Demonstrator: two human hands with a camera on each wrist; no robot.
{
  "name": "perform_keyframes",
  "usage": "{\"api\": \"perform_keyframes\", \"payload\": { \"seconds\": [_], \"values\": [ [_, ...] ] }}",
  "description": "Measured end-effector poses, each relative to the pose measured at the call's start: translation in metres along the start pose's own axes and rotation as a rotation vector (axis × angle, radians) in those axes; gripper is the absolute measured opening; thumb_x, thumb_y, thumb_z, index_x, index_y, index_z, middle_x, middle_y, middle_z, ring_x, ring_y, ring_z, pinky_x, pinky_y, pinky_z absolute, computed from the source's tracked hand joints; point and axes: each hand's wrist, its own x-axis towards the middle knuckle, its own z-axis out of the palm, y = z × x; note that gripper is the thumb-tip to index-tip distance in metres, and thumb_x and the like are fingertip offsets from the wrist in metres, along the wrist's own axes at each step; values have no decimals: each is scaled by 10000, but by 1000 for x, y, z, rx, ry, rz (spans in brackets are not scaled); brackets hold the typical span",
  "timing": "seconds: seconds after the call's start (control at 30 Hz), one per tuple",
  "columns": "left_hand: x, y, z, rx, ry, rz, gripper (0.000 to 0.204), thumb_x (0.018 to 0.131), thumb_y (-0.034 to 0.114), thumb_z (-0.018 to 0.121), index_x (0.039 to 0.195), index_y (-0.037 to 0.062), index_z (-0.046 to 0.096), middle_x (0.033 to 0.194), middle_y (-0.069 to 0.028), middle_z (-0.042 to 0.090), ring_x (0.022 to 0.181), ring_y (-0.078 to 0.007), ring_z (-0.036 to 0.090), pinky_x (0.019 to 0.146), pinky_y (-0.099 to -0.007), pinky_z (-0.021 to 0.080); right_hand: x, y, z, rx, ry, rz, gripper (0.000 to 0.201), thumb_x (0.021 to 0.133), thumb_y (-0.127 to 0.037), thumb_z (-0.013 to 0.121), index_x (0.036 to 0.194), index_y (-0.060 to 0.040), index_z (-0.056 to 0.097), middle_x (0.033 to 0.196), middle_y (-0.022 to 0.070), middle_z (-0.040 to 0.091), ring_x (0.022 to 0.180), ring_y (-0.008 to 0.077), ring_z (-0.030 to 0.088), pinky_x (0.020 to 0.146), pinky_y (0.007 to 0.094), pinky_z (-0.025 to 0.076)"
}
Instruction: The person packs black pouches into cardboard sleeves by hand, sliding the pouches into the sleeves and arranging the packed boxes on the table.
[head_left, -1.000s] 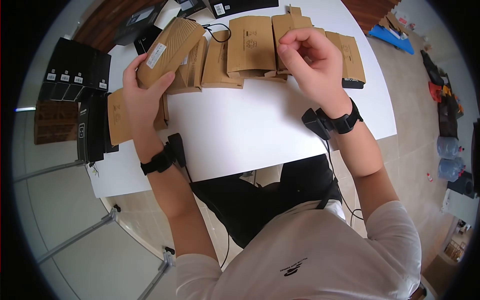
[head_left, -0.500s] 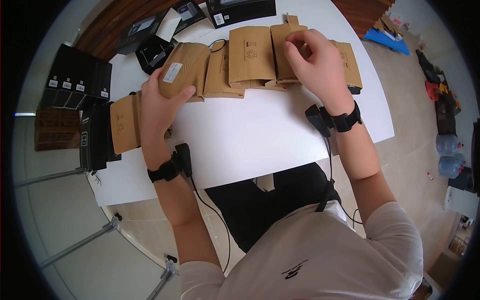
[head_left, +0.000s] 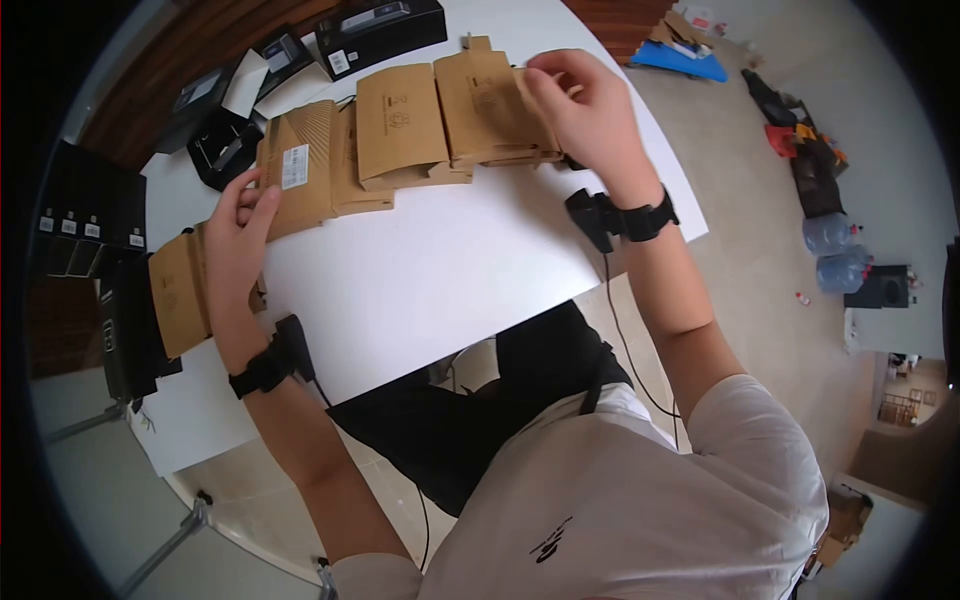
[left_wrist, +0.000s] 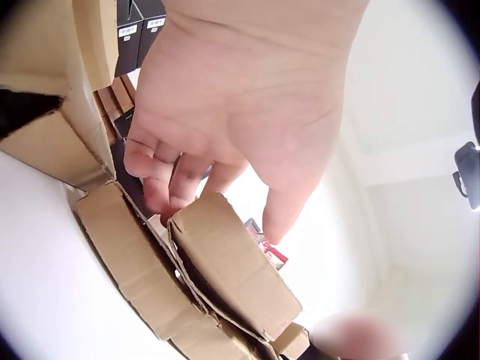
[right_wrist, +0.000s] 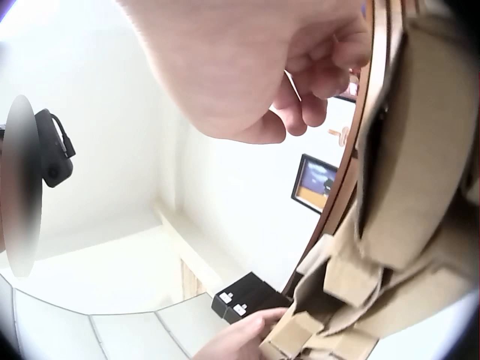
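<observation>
My left hand (head_left: 236, 245) is beside the near-left edge of a brown cardboard box (head_left: 308, 150) with a white label. The left wrist view shows its fingers loosely bent at the edge of a flat box (left_wrist: 232, 262), the thumb standing away from it. That labelled box leans in a row with other brown boxes: one (head_left: 400, 120) with a printed recycling mark and another (head_left: 490, 110) farther right. Over the row's right end hovers my right hand (head_left: 595, 120), fingers loosely curled and holding nothing. Cardboard edges (right_wrist: 420, 142) stand beside it in the right wrist view.
Another brown box (head_left: 178, 295) stands left of my left hand, next to black boxes (head_left: 90, 205). Behind the row are an open black box (head_left: 222, 148) and a long black box (head_left: 385, 38). The white table (head_left: 400, 270) ends at my lap.
The labelled box has come down from a tilted, raised position into the row. My left hand has loosened from it toward its left edge. The head view has swung; the right hand keeps hovering.
</observation>
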Motion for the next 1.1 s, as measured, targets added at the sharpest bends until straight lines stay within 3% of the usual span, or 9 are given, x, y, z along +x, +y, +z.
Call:
{"api": "perform_keyframes", "payload": {
  "seconds": [0.07, 0.13, 0.17, 0.23, 0.33, 0.67, 1.1],
  "values": [
    [-2, 2, 0, 46, -1, -39, 417, 920, 218, 671, 1272, 13, 586, 862, 12, 579, 728, -48, 503, 687, -193, 430, -1, 23, -25, -264, 55, -111, 357, 853, -307, 655, 1049, -10, 679, 1009, 177, 668, 862, 302, 665, 778, 376, 527],
    [-2, 0, -4, 70, 6, -15, 412, 919, 224, 671, 1263, 12, 587, 874, 4, 600, 753, -58, 540, 697, -199, 441, -12, 38, -41, -516, 40, -92, 515, 840, -376, 669, 1188, 1, 623, 1100, 225, 647, 967, 337, 659, 842, 397, 520],
    [-2, -2, -6, 71, 15, -22, 412, 919, 224, 671, 1263, 12, 587, 874, 4, 600, 753, -58, 540, 697, -199, 441, -18, 41, -45, -510, 33, -99, 515, 840, -376, 669, 1188, 1, 623, 1100, 225, 647, 967, 337, 659, 842, 397, 520],
    [-1, -3, -7, 87, 9, -10, 419, 915, 238, 675, 1256, 10, 587, 879, -6, 615, 765, -61, 561, 699, -200, 442, -33, 37, -51, -654, -195, 169, 696, 808, -439, 691, 1321, 3, 531, 1163, 238, 630, 1028, 353, 645, 884, 401, 513],
    [1, -6, -6, 85, 2, 6, 435, 908, 256, 679, 1252, 6, 586, 882, -15, 628, 763, -58, 573, 690, -203, 444, -48, 44, -47, -615, -264, 221, 777, 781, -476, 702, 1369, -14, 495, 1186, 243, 625, 1043, 350, 644, 889, 392, 513],
    [13, -30, -10, 29, -17, 12, 443, 905, 265, 681, 1253, 7, 584, 892, -16, 629, 769, -65, 579, 675, -212, 449, -52, 47, -38, -608, -171, 261, 731, 763, -339, 651, 1411, -69, 449, 1249, 260, 574, 1076, 370, 619, 921, 403, 502],
    [11, -25, -11, 35, -7, 21, 385, 939, 227, 644, 1239, -7, 583, 886, -22, 611, 785, -69, 551, 702, -203, 431, -61, 58, -48, -593, -112, 248, 763, 772, -418, 689, 1373, -8, 461, 1290, 264, 544, 1158, 382, 570, 970, 414, 476]
  ]
}}
